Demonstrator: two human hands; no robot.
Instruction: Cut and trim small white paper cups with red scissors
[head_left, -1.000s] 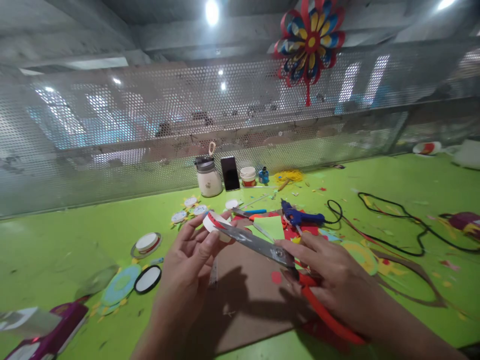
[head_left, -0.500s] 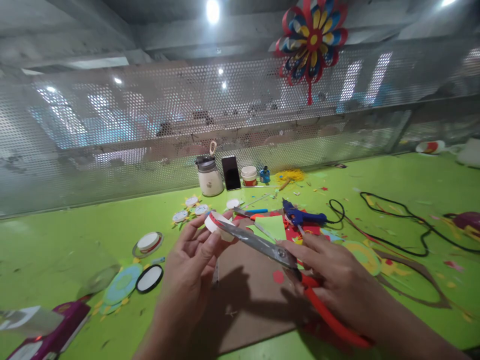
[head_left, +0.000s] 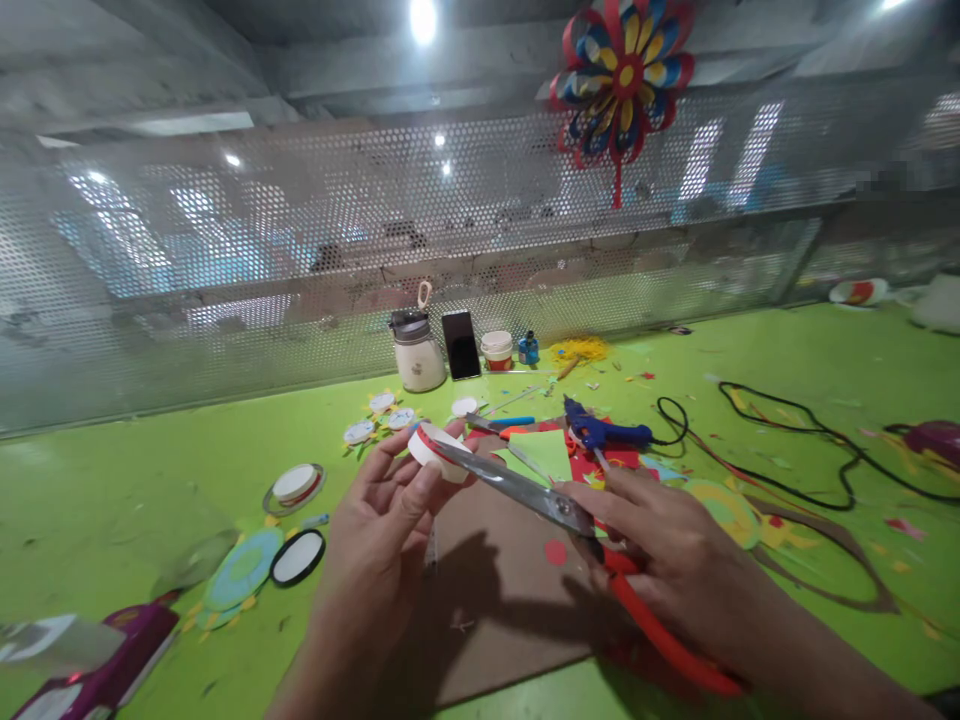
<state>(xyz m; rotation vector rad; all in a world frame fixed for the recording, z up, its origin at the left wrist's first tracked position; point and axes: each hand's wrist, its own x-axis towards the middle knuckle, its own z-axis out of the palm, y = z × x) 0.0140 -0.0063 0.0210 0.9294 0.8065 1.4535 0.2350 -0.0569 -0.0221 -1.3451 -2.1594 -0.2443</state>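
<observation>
My left hand (head_left: 382, 510) pinches a small white round piece with a red strip on it (head_left: 433, 446), held up above the brown cardboard sheet (head_left: 487, 580). My right hand (head_left: 667, 560) grips large scissors (head_left: 525, 490) by their red handles, low at the right. The long metal blades point up and left, and their tips meet the white piece. Both hands hover over the middle of the green table (head_left: 150, 480).
A blue glue gun (head_left: 604, 432) with a black cord (head_left: 787, 440) lies behind the hands on red and green paper scraps. A white jar (head_left: 417, 355), a phone (head_left: 460, 345) and small pots stand by the perforated metal wall. Round cut-outs (head_left: 296, 556) lie left; a paper pinwheel (head_left: 621, 75) hangs above.
Almost nothing: the hands, scissors and white piece stay together, with only a slight shift of the view.
</observation>
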